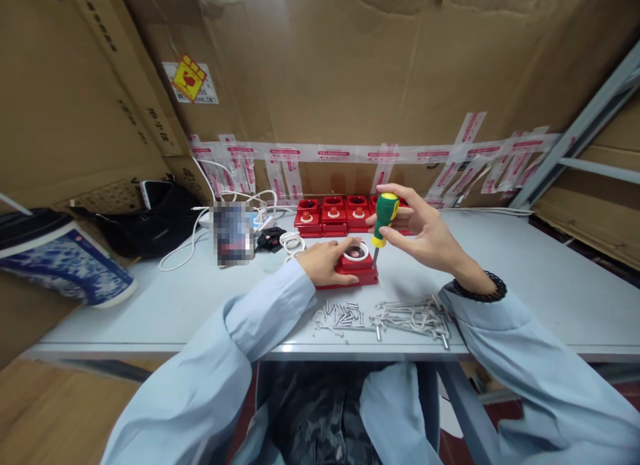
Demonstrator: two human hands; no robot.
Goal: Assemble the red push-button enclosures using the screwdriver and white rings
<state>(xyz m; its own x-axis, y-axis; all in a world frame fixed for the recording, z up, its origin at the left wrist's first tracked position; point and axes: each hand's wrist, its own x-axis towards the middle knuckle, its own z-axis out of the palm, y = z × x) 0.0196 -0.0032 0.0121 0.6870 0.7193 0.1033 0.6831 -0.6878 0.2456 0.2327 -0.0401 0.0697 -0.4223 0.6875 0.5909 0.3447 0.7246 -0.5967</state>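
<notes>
My right hand [425,233] is closed around the green-and-yellow handle of a screwdriver [384,216], held upright with its tip down on the right corner of a red square unit [361,270]. My left hand [327,259] rests on the left side of that red unit with its fingers curled over it, holding it on the grey table [165,305]. A row of several similar red units [333,215] stands just behind.
Piles of loose screws [340,315] and longer metal pins [415,316] lie near the front edge. White cables [200,235], a blurred small device [233,233], a black bag [155,226] and a blue patterned item [65,265] sit left. Taped cardboard walls surround the table.
</notes>
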